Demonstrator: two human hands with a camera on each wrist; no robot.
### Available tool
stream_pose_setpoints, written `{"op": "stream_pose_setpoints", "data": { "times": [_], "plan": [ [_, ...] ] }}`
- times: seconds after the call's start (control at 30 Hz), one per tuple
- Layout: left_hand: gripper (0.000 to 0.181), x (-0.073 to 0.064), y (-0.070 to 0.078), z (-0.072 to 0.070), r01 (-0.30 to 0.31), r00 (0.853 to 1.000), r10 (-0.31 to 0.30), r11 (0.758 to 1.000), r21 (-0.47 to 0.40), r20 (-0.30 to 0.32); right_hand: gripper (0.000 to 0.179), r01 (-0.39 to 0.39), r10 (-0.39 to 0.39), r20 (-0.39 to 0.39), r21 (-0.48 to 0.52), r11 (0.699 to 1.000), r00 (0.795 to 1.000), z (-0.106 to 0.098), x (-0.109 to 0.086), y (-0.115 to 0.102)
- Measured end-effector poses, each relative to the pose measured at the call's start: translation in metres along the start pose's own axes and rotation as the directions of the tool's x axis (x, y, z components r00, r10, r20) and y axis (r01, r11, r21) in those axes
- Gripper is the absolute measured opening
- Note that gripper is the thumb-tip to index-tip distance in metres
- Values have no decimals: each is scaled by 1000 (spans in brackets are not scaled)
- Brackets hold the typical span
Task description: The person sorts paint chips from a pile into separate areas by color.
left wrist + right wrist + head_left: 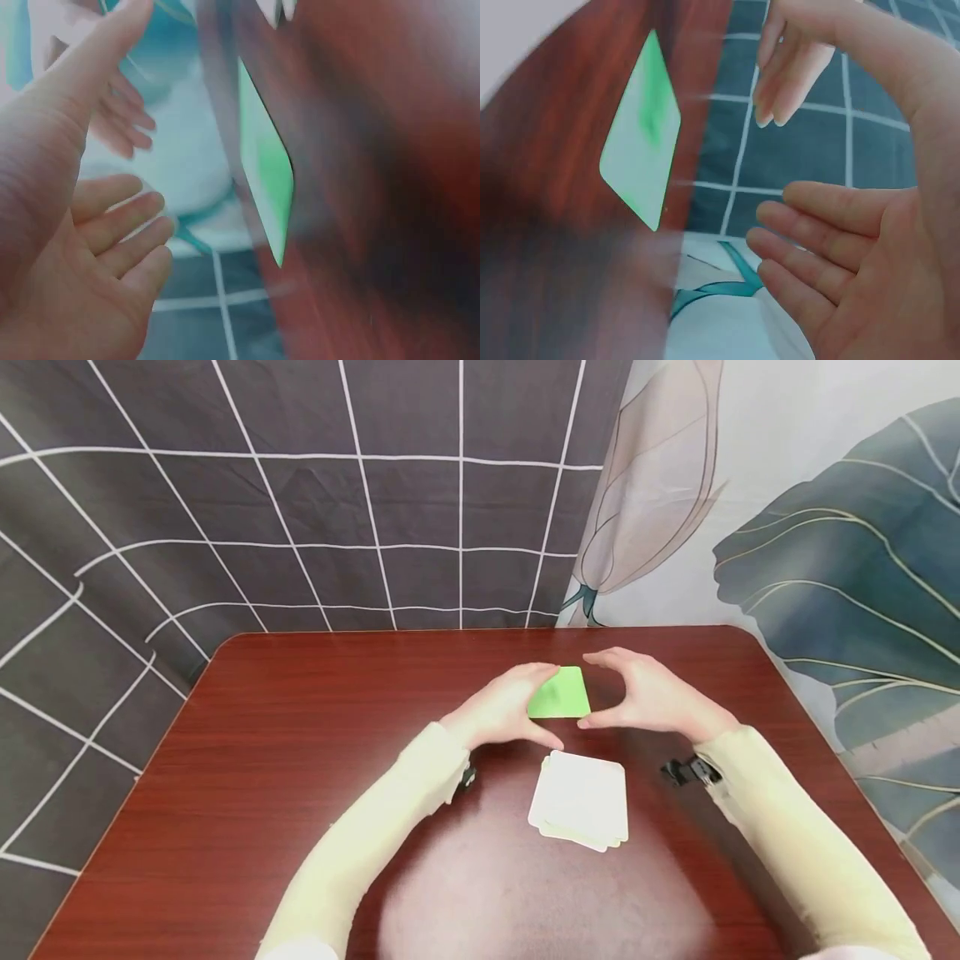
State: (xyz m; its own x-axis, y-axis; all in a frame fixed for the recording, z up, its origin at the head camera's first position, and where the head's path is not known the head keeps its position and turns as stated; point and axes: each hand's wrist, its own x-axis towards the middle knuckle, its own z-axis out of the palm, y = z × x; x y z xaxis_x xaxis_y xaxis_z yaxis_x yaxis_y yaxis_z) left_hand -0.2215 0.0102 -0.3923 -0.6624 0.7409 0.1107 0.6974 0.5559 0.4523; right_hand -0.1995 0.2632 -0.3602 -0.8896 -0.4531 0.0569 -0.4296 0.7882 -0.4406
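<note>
A green square card (561, 695) lies flat on the table, toward its far side. My left hand (504, 703) hovers at the card's left, thumb and fingers spread apart. On the other side my right hand (648, 695) curves above the table with its thumb and fingers also parted. Neither hand holds anything. Both wrist views show the palms facing each other above the green card (266, 161), with a gap between hand and card. Nearer to me sits a loose stack of white square cards (581, 797), its edges slightly fanned.
The reddish-brown wooden table (300, 760) has rounded far corners. Behind it hangs a dark cloth with a white grid (412, 502), and a leaf-patterned curtain (840, 568) hangs at the right. A small dark device (690, 771) is strapped at the right wrist.
</note>
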Motion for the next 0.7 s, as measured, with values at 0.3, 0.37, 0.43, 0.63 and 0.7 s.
{"op": "stream_pose_setpoints", "data": {
  "times": [0.3,0.37,0.43,0.63,0.7],
  "plan": [
    [103,-43,44,25,-75,996,70,994,83,62,92,62,-64,-38,-54,997,997,20,-60,-18],
    [104,-50,50,31,-74,995,66,992,105,79,93,63,-64,-24,-58,996,998,27,-69,-20],
    [105,-54,53,36,-76,993,64,989,126,97,95,59,-60,-9,-62,996,998,35,-77,-23],
    [103,-58,55,47,-83,988,67,990,113,137,99,75,-74,20,-80,994,997,53,-87,-28],
    [99,-58,55,49,-96,987,81,990,105,140,98,80,-78,26,-78,994,997,57,-89,-28]
  ]
}}
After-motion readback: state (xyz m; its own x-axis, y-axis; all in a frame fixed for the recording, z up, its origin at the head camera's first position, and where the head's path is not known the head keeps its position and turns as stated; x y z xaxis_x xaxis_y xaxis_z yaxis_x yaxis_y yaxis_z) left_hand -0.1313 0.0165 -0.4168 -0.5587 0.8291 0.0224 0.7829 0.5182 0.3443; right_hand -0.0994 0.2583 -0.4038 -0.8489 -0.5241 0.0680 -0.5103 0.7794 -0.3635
